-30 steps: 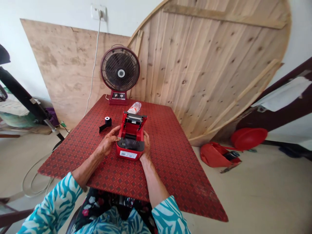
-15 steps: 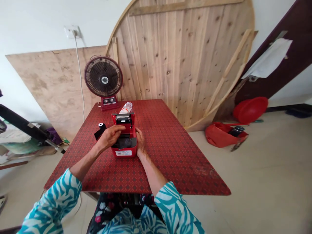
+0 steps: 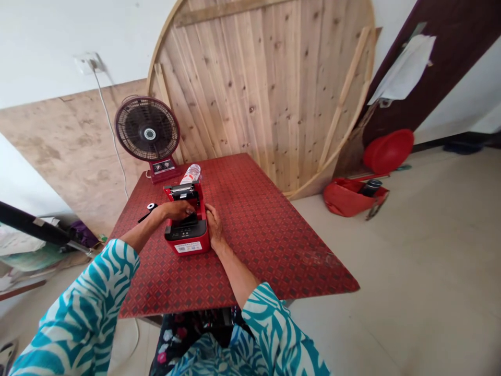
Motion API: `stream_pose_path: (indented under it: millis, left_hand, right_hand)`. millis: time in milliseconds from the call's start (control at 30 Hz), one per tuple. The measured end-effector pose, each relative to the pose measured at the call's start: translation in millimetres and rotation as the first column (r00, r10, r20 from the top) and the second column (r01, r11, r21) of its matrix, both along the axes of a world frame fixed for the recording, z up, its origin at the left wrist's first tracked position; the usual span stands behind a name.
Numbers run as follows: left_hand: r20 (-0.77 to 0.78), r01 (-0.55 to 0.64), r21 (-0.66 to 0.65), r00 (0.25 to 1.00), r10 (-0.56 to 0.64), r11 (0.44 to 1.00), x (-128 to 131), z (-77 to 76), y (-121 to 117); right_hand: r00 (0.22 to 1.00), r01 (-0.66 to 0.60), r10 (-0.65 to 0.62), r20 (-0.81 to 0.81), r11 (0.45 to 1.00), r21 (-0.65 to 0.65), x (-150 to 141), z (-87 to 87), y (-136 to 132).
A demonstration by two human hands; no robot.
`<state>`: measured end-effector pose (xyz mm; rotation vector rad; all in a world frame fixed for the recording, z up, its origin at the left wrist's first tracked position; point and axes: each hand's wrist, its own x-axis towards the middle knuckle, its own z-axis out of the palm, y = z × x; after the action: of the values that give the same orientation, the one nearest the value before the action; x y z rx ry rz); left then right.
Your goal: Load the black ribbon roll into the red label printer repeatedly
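Red printer (image 3: 188, 241) stands on the patterned table (image 3: 270, 245), between your two hands, with its lid (image 3: 183, 189) raised just beyond your left fingers. Your left hand (image 3: 178, 210) enters the open compartment from the left, back of the hand uppermost, fingers bent down toward the interior. Whether these fingers pinch anything cannot be told (the hand itself covers the contact, and the interior is dark). Black material (image 3: 190, 218) shows directly below the fingertips; its kind cannot be made out.

Your right hand (image 3: 213, 224) lies along the printer's right wall, touching it, with the fingers loosely bent and the palm unclenched. On the near side of both hands, the printer's front carries a black control panel (image 3: 185, 232) and, beneath it, a white label (image 3: 188, 247).

Just beside your left forearm, on its outer side, a black roll (image 3: 152, 207) with a white core rests on the table, partly hidden by that arm. Beyond your left hand, behind the raised lid, is a clear bottle (image 3: 191, 174) with red markings; the lid hides its near end. Farther out and to the left of the same hand, a dark red fan (image 3: 148, 133) stands at the far end of the table. Well to the right of your right hand, a red bag (image 3: 340, 198) rests on the floor, with a red basin (image 3: 389, 151) near it.
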<state>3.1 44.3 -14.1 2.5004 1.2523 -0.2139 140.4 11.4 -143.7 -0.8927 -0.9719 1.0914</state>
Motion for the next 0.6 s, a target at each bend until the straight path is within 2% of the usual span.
stream_pose_path:
  millis: [133,300,500,600]
  left_hand:
    - [-0.012,-0.022,-0.052,1.0,0.022,0.998,-1,1.2,-5]
    - [0.141,-0.122,-0.062,0.981,0.129,0.991,-5,-2.5,-15]
    - [0.257,-0.17,0.127,0.957,0.133,0.977,-13,-7.1,-31]
    - [0.341,-0.2,0.179,0.931,0.13,0.963,-17,-8.9,-35]
  right_hand:
    - [1.0,-0.008,0.008,-0.006,1.0,-0.016,1,2.1,-2]
    - [1.0,-0.008,0.007,-0.019,1.0,-0.025,2,-0.4,-1]
    - [1.0,-0.025,0.025,0.0,0.999,-0.039,3,-0.4,-1]
    - [0.999,-0.039,0.039,0.008,0.999,-0.026,3,-0.4,-1]
